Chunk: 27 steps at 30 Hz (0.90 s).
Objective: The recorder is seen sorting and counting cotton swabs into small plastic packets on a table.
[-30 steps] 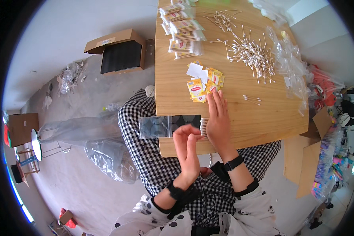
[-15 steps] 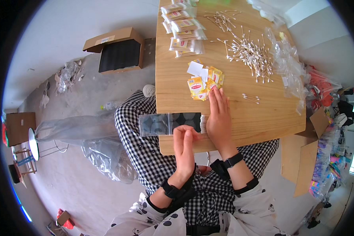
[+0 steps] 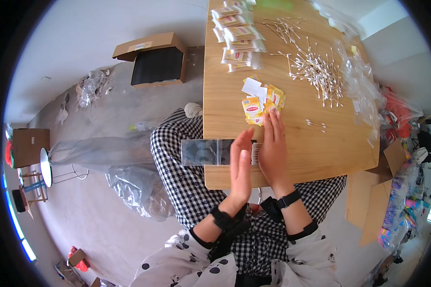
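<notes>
A row of cotton swabs (image 3: 256, 154) lies side by side at the mouth of a clear zip bag (image 3: 200, 152), which hangs partly over the table's left edge. Under the bag's right part is something black, largely covered by my hands. My left hand (image 3: 241, 167) stands on edge over the bag, fingers straight and open, close to the swabs' left side. Against their right side my right hand (image 3: 274, 155) rests with fingers stretched out, the tips touching a small pile of yellow-and-white cards (image 3: 252, 108). Some swab ends are hidden behind my palms.
Loose cotton swabs (image 3: 318, 74) are heaped farther right, with a few strays (image 3: 316, 126) nearer. Filled packets (image 3: 239, 57) stack along the far left of the wooden table (image 3: 321, 158). Crumpled clear plastic (image 3: 361, 86) lines the right edge. A cardboard box (image 3: 158, 64) sits on the floor.
My left hand has shifted right toward the swabs and opened from a curled pose to straight fingers. My right hand stays beside the swabs. The whole view has shifted slightly.
</notes>
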Each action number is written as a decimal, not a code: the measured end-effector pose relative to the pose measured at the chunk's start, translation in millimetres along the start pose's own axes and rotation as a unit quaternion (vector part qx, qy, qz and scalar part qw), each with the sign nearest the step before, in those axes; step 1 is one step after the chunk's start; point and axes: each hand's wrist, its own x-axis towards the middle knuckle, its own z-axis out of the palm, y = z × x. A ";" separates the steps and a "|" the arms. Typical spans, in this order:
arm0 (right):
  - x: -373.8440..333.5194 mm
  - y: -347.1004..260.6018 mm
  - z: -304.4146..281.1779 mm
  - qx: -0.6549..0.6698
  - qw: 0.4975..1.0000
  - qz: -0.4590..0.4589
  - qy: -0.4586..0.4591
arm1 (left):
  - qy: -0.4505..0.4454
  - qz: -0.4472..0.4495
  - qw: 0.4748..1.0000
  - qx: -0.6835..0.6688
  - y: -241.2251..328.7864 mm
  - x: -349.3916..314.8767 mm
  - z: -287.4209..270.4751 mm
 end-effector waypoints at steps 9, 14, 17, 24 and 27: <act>3.6 -34.0 8.8 -0.016 0.999 0.001 -0.051 | -0.165 0.097 0.761 0.620 109.1 30.0 -97.5; 13.4 -54.7 23.7 0.003 0.999 -0.014 -0.050 | -0.254 0.122 0.722 0.633 107.7 48.1 -103.8; 15.0 -55.4 30.2 -0.017 0.999 -0.021 -0.038 | -0.265 0.129 0.719 0.630 106.1 54.4 -100.9; 14.3 -56.5 32.0 -0.023 0.998 -0.009 -0.049 | -0.313 0.094 0.719 0.614 103.3 62.7 -97.4; 14.1 -56.2 31.3 -0.020 0.999 -0.010 -0.049 | -0.321 0.088 0.728 0.599 100.2 64.6 -99.9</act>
